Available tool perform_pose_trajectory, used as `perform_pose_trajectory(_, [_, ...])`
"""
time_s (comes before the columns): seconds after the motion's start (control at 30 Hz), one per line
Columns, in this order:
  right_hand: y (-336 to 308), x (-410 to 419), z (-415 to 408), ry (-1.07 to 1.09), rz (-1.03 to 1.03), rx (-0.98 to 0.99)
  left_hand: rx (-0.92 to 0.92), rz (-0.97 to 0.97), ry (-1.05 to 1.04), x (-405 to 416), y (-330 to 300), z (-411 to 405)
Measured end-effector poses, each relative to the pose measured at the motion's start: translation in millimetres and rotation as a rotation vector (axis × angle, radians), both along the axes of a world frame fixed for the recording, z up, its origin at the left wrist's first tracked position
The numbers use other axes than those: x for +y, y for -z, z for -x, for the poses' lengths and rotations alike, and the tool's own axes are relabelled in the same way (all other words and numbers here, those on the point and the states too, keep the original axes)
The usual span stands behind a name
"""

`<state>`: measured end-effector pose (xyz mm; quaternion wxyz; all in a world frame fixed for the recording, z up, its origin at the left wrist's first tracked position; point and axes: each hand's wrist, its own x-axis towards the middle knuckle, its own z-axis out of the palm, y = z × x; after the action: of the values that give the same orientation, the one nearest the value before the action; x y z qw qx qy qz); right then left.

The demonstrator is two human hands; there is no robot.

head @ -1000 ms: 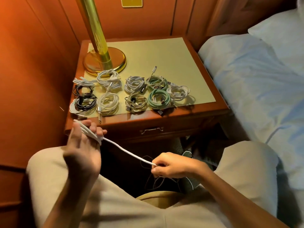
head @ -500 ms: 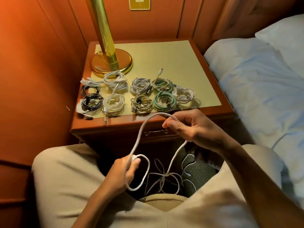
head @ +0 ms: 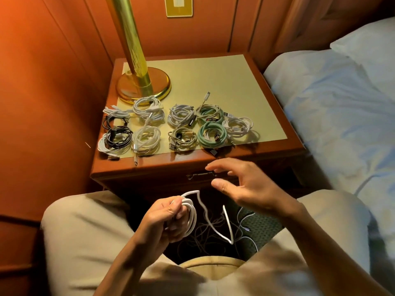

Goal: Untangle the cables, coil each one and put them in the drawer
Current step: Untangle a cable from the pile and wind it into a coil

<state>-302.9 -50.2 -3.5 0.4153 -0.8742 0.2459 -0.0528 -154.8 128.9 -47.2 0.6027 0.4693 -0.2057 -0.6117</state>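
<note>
The right hand [head: 245, 184] has just let go: half a second back it pinched a high loop of the white cable [head: 192, 216], and now it hangs with fingers spread, holding nothing, in front of the closed drawer [head: 201, 175]. That loop has dropped onto the coil, so this cable looks about half wound. The polished wooden worktop [head: 213, 82] with its pale matte inlay carries a dozen or so finished coils [head: 179, 127], white, black, beige and braided green. The left hand [head: 166, 218] is clamped round several smooth, rubbery rings, and the stiff free tail kinks down to the floor. Beneath it lies a thin tangle [head: 213, 231], still to sort.
</note>
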Motion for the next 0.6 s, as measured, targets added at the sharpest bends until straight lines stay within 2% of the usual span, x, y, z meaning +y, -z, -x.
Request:
perform_pose_trajectory(0.1, [18.4,19.6,-3.0,-0.161,-0.133,-0.05,0.083,0.04,0.072,-0.2,-10.0,-1.4])
perform_pose_trajectory(0.2, [39.3,45.5,-10.2,-0.2,-0.347,-0.085,0.26,0.123,0.05,-2.7,-18.5,-1.0])
perform_pose_trajectory(0.27, [50.5,63.8,-10.9,-0.194,-0.504,-0.063,0.477,0.216,-0.067,-6.1,-24.7,-3.1])
perform_pose_trajectory(0.33, [59.8,77.8,-6.2,-0.241,-0.506,0.012,0.583,0.275,-0.281,-12.1,-30.6,-9.2])
perform_pose_trajectory(0.37, [60.4,82.7,-2.9,-0.291,-0.468,0.033,0.493,0.258,-0.403,-14.7,-31.2,-13.6])
perform_pose_trajectory(0.4, [58.1,85.6,0.2,-0.342,-0.45,0.033,0.33,0.224,-0.507,-16.2,-27.6,-19.7])
perform_pose_trajectory(0.47, [40.7,82.4,5.1,-0.342,-0.492,-0.056,-0.18,0.121,-0.607,-16.6,-17.4,-26.9])
perform_pose_trajectory(0.53, [16.1,68.4,7.1,-0.231,-0.52,-0.191,-0.685,0.012,-0.472,-12.6,-7.0,-25.7])
perform_pose_trajectory(0.57, [4.9,58.9,7.0,-0.179,-0.469,-0.253,-0.805,-0.013,-0.335,-9.9,-4.1,-21.2])
perform_pose_trajectory(0.6, [-4.5,48.2,5.9,-0.145,-0.402,-0.309,-0.81,-0.018,-0.179,-6.8,-3.9,-15.2])
